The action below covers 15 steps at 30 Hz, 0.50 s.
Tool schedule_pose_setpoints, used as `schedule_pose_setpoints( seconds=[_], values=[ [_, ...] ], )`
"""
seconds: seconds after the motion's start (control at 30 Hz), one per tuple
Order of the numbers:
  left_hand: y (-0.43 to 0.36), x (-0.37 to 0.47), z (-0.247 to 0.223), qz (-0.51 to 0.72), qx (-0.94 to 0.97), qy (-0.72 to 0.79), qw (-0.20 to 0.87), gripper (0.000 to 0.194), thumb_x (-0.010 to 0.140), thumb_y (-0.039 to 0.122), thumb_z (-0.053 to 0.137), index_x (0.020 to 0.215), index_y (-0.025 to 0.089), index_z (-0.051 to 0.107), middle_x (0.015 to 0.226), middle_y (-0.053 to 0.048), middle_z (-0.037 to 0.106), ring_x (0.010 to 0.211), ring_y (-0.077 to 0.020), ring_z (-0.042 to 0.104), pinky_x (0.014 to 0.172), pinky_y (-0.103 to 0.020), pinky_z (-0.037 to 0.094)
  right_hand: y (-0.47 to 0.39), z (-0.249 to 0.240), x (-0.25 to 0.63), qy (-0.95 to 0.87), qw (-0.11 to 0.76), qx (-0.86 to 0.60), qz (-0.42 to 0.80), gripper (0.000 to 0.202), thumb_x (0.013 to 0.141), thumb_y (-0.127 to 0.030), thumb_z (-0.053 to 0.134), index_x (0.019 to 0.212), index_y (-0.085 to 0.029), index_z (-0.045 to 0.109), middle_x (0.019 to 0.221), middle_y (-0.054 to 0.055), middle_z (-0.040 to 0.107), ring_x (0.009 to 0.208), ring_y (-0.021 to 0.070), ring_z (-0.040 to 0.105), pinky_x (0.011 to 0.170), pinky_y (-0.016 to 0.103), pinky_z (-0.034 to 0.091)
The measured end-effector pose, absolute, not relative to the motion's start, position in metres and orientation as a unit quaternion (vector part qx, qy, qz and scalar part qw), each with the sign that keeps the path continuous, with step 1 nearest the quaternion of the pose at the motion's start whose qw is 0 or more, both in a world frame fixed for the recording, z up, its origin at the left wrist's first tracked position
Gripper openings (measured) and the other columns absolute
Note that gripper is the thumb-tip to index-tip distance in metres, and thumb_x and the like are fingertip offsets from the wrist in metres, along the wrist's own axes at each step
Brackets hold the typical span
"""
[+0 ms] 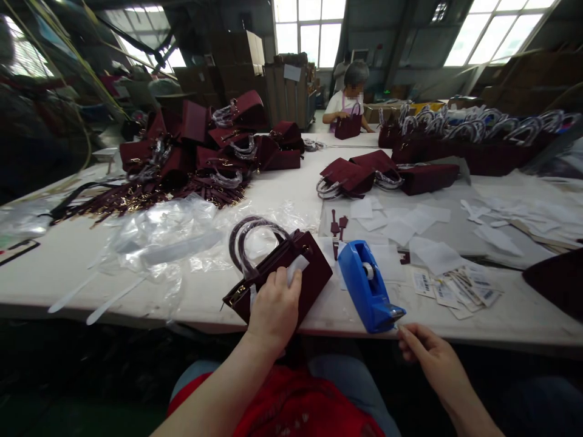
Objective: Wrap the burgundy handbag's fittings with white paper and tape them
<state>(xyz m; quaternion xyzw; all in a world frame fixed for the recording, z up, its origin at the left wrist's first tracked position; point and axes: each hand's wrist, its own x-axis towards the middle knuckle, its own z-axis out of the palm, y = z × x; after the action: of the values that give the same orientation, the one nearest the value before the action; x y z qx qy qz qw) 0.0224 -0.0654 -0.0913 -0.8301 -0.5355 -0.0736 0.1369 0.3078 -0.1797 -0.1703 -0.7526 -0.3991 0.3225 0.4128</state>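
A dark red handbag (314,267) lies tilted at the table's front edge, its two handles wrapped in clear film. My left hand (276,303) is closed over the bag's side, with a small piece of white paper (298,267) pinched under its fingers against the bag. To the right stands a blue tape dispenser (362,285) with a roll of tape inside. At its cutter end my right hand (423,349) pinches the end of the clear tape.
Dark red handbags (246,145) are heaped at the back left, near a pile of straps (200,191). Clear plastic bags (159,233) lie at left. Paper sheets (419,221) and printed tags (455,288) lie at right. Across the table, a person (348,100) handles another bag.
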Motion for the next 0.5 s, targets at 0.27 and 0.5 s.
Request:
schedule_pose_setpoints(
  seconds=[0.27,0.5],
  values=[
    [-0.064,0.021,-0.090,-0.092,-0.824,-0.540,0.140,0.041,0.090,0.008,0.047,0.127,0.020,0.061,0.096,-0.010,0.053,0.086,-0.0233,0.055,0.069,-0.034,0.055,-0.186,-0.150,0.335,-0.394,0.333,-0.844,0.146,0.038,0.073,-0.062,0.060,0.081,-0.027,0.070,0.065,0.002,0.072,0.062,0.0251,0.070,0.053,0.030,0.050],
    [-0.070,0.026,-0.091,-0.094,-0.827,-0.534,0.149,0.040,0.088,0.008,0.051,0.126,0.017,0.061,0.095,-0.011,0.055,0.087,-0.0238,0.057,0.069,-0.034,0.056,-0.122,-0.121,0.232,-0.418,0.538,-0.591,0.431,0.034,0.079,-0.053,0.070,0.080,-0.019,0.068,0.060,-0.001,0.061,0.051,0.0115,0.055,0.051,0.022,0.047]
  ],
)
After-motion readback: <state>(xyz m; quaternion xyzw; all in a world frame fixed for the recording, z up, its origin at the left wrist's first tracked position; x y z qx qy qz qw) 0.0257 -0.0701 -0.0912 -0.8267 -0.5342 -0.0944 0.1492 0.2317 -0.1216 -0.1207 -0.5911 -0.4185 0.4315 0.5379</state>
